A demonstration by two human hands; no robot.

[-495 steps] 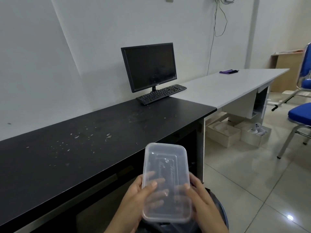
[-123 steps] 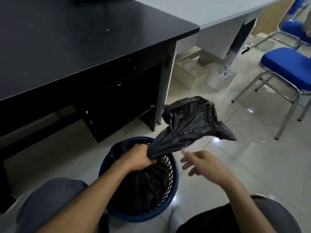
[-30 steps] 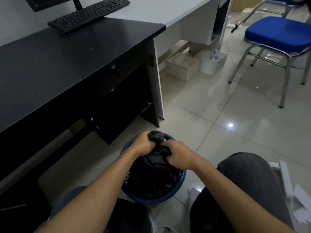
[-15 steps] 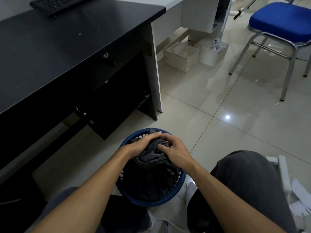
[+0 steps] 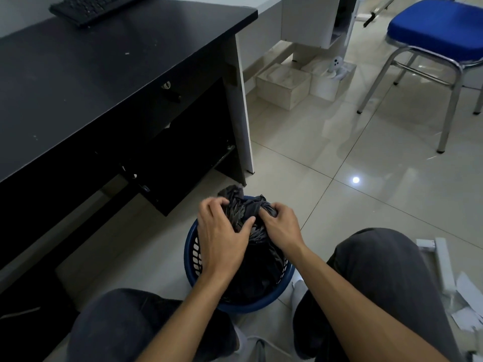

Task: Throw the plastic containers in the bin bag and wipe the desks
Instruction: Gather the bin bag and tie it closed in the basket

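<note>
A black bin bag sits in a round blue basket on the floor between my knees. Its top is gathered into a twisted bunch. My left hand grips the bunched plastic from the left, thumb across it. From the right, my right hand curls its fingers into the same gathered neck. No plastic container shows; the bag's inside is hidden. The black desk stands to the left, with a few pale specks on its top.
A black keyboard lies at the black desk's far end. A white desk adjoins it, with two pale boxes on the floor beneath. A blue chair stands at right. White papers lie by my right knee.
Both hands have kept hold of the bag's gathered top and shifted their grip, pulling the neck up and apart a little. The view has tilted down slightly.
</note>
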